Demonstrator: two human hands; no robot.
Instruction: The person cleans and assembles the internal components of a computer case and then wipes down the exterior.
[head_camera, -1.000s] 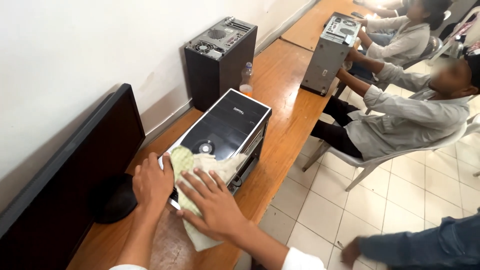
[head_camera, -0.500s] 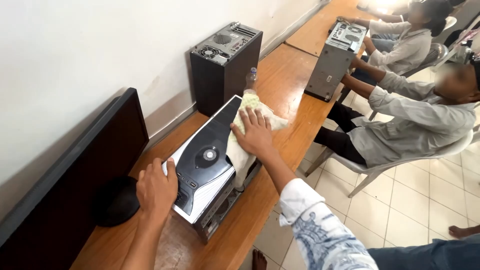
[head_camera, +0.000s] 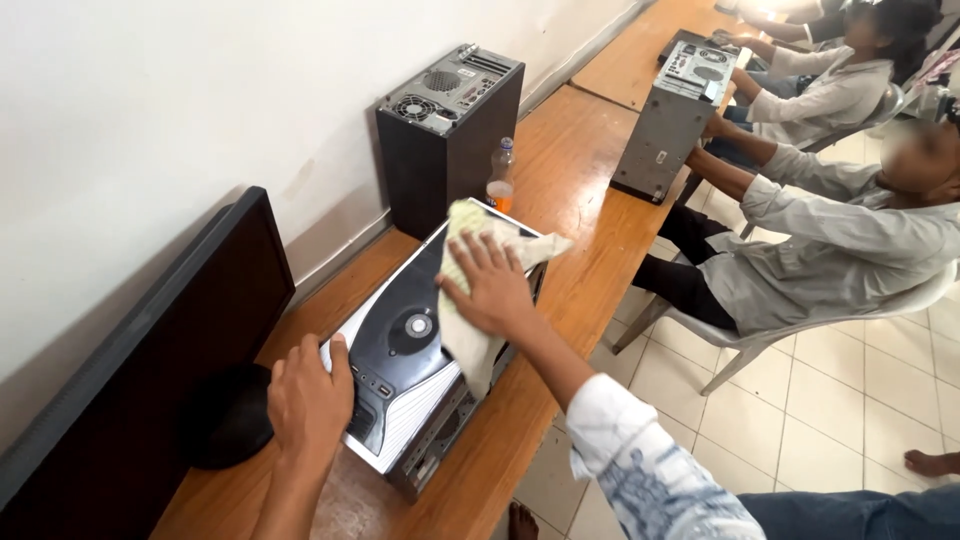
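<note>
Computer case (head_camera: 420, 340) lies on its side on the wooden bench (head_camera: 590, 170), jutting toward the bench's front edge. Right hand (head_camera: 487, 285) presses flat, fingers spread, on a pale cloth (head_camera: 470, 345) atop the case. Left hand (head_camera: 308, 398) clasps the case's near corner. Risk: a hard wipe could shove the case off the edge, or knock the bottle (head_camera: 501, 175) just behind it.

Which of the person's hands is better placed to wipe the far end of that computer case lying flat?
The right hand, probably: it lies flat on the cloth near the far end. The left hand grips the computer case at its near corner.
</note>
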